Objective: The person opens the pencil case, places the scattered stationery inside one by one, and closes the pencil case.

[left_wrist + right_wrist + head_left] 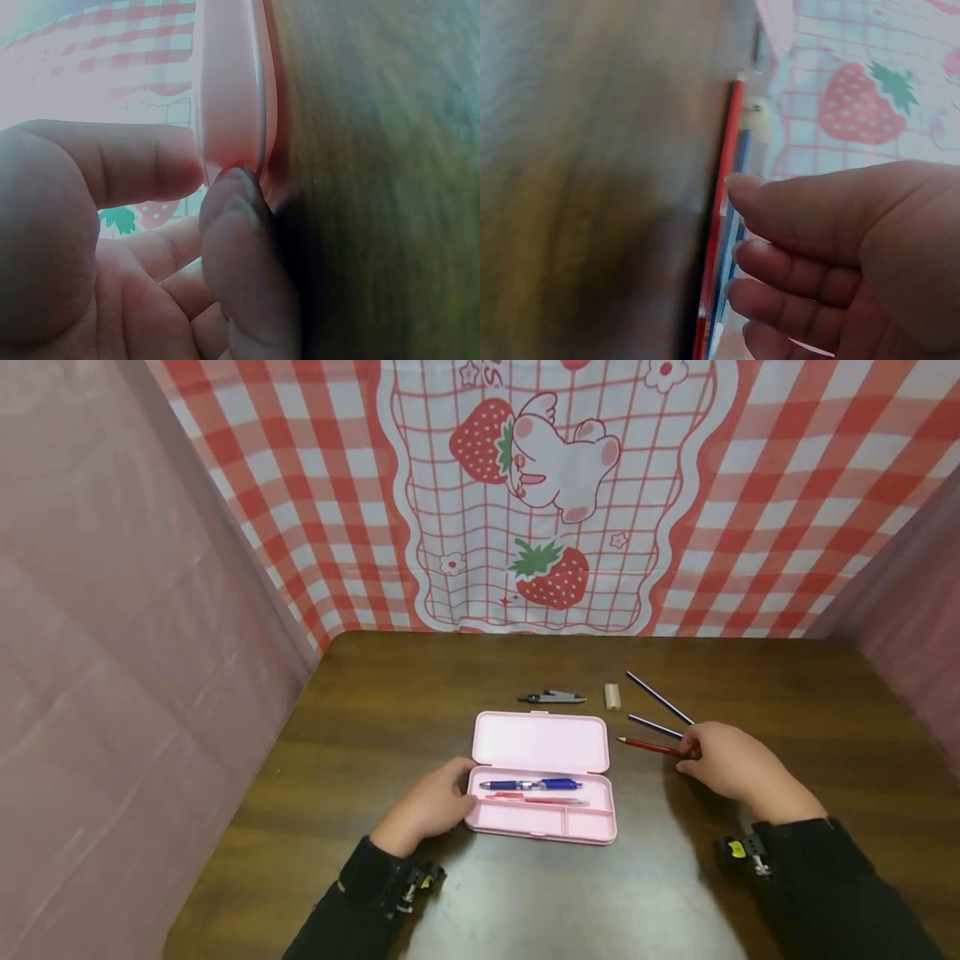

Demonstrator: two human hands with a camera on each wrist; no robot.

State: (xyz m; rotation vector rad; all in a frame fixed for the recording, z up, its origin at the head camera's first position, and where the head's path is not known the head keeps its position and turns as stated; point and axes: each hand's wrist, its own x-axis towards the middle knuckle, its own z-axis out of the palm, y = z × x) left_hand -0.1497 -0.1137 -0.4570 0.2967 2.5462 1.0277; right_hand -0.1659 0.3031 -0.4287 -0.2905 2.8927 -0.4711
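A pink pencil case (540, 742) lies open on the table, its lid folded back. In it are a blue click pen (525, 785) and a pinkish-red pen (536, 799); two small front compartments hold nothing. My left hand (431, 806) pinches the case's left end between thumb and fingers, close up in the left wrist view. At the right, my right hand (738, 768) is over the back part of a red pencil (647, 745). Its thumb tip overlaps the pencil's edge in the right wrist view, the fingers loosely bent beside it. Two dark striped pencils (654, 726) lie just behind.
Behind the case lie a grey drawing compass (552, 697) and a small beige block (612, 697). A red-and-white checked cloth (330, 510) with strawberries hangs along the table's far edge. Pinkish curtains (112, 652) flank both sides. Each wrist carries a small strapped camera mount.
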